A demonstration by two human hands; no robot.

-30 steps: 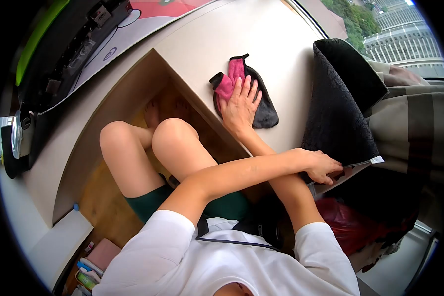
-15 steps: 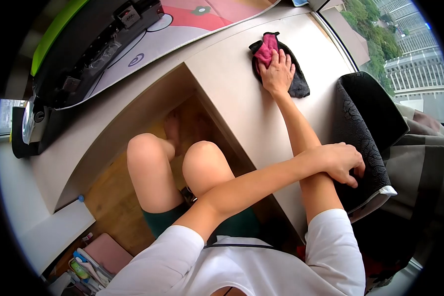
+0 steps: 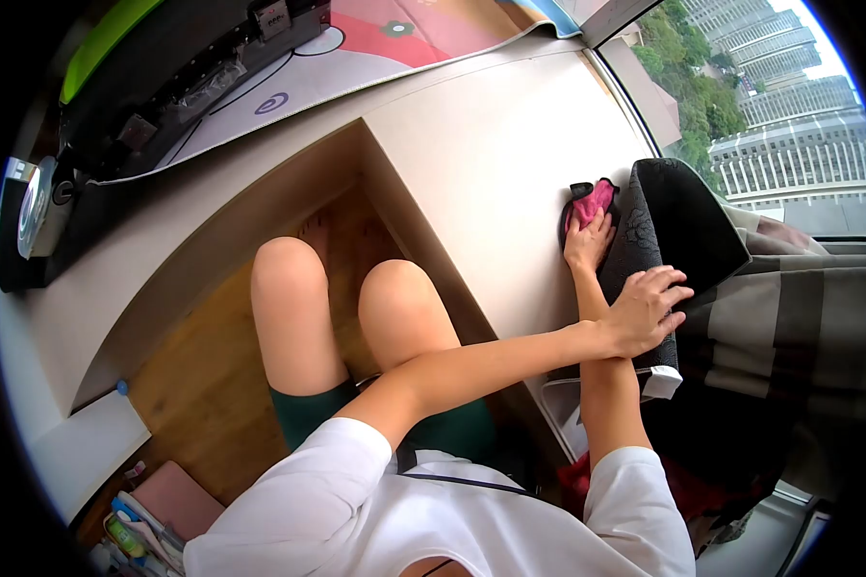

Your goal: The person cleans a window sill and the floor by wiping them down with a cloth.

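My right hand (image 3: 589,240) presses a pink and dark grey cleaning cloth (image 3: 595,200) with black trim onto the pale desktop (image 3: 481,144). The cloth lies close against a black patterned fabric bin (image 3: 630,245), which sits tilted at the desk's right side. My left arm crosses over my right forearm. At the bin's near side, my left hand (image 3: 649,308) has its fingers spread over the wall and opening; whether it bears any of the bin's weight I cannot tell.
A window (image 3: 731,125) borders the desk on the right, with a striped curtain (image 3: 770,317) beside it. An illustrated mat (image 3: 356,67) and a black and green object (image 3: 192,87) occupy the far left. Below the desk is a knee recess; books (image 3: 144,529) stand at lower left.
My right hand has drawn the cloth toward me and rightward, beside the bin. The bin has shifted left, its near corner closer to my arm. My left hand's fingers are straighter. The view has turned slightly.
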